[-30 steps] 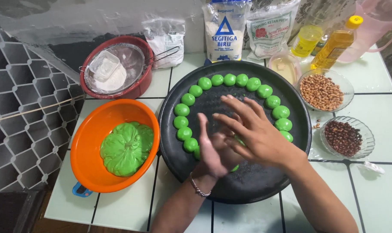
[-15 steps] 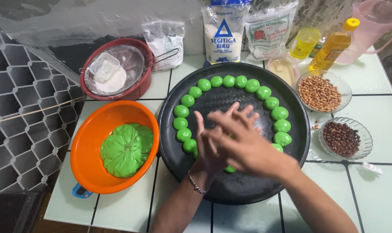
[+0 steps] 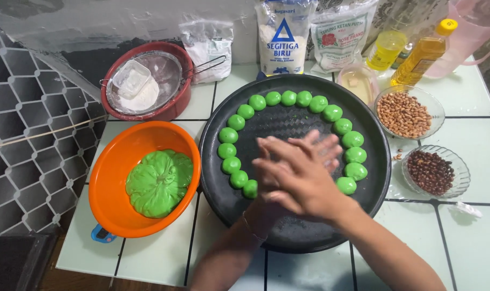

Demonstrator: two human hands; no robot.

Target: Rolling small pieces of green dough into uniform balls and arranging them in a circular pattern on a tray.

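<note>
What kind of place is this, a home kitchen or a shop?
Most likely a home kitchen counter. A tiled worktop holds flour bags, a bottle of oil and a black tray ringed with green dough balls, hands pressed together above it.

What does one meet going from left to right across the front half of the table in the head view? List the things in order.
Orange bowl of green dough → black round tray → the two hands pressed together → glass dish of dark beans.
</note>
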